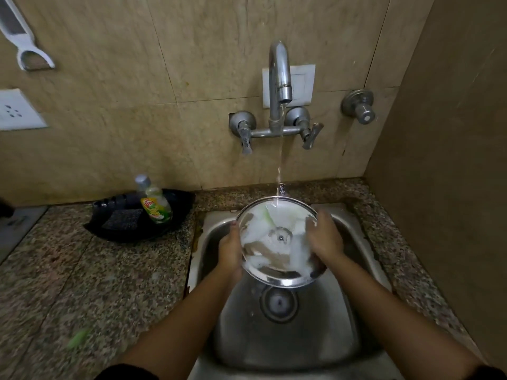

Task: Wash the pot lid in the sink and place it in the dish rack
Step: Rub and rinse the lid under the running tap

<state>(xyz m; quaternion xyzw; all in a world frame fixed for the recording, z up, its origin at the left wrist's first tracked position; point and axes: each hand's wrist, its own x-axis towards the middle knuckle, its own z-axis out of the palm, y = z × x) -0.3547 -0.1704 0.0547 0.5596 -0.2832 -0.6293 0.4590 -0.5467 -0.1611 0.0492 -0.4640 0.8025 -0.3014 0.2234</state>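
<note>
Two forearms reach over the sink, holding a soapy pot lid under the running tap

Nearest the camera, both forearms stretch across the steel sink [356, 319], above its drain [279, 303]. Just beyond the drain the left hand [231, 249] clamps the left rim of the pot lid [277, 242], and the right hand [325, 238] is closed over its right rim, fingers curled across the foamy face. The lid is held tilted, underside towards the camera and far edge raised, probably so that the stream from the tap [279, 75] behind the sink lands near the top rim and runs the suds down into the basin. On the surface [82, 283] left of the sink, a dish soap bottle [155, 201] rests in a black tray [137, 218], within easy reach. No dish rack is in view
</note>
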